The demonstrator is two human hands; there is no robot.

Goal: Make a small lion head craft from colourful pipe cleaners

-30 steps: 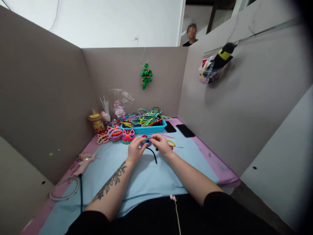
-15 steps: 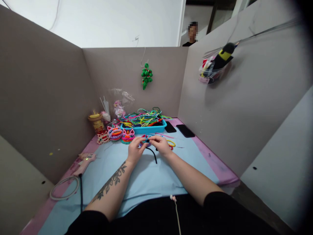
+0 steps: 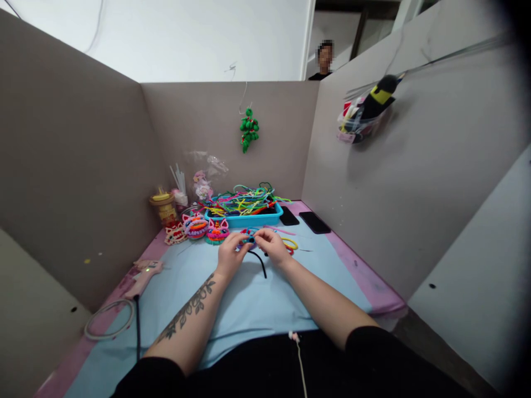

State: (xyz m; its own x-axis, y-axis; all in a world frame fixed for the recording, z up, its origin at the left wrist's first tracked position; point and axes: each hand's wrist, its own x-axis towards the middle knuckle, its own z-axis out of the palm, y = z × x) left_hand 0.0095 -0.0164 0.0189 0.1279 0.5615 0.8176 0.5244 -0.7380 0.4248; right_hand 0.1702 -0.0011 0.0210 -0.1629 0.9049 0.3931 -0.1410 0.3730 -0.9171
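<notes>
My left hand [image 3: 230,253] and my right hand [image 3: 272,247] meet over the middle of the table, fingertips pinched together. Between them is a small dark coil of black pipe cleaner [image 3: 251,240], largely covered by the fingers. A curved black length [image 3: 260,262] runs out below my left fingers; whether it joins the coil is hidden. Just behind the fingertips lies a blue, red and purple piece [image 3: 248,231], partly covered. Yellow and red loops [image 3: 291,244] rest beside my right hand. Two fuzzy cat-eared heads, one pink and orange [image 3: 217,231], one lilac [image 3: 194,225], sit left of my hands.
A blue tray [image 3: 244,222] heaped with colourful pipe cleaners stands behind my hands. Two black phones [image 3: 314,222] lie to its right. A pink glue gun [image 3: 145,276] with its cable is at left. Grey partitions [image 3: 228,132] enclose the table; a person [image 3: 325,61] is beyond.
Both hands stay in nearly the same place. The fingertips have shifted slightly around the dark coil, and the view has tilted a little.
</notes>
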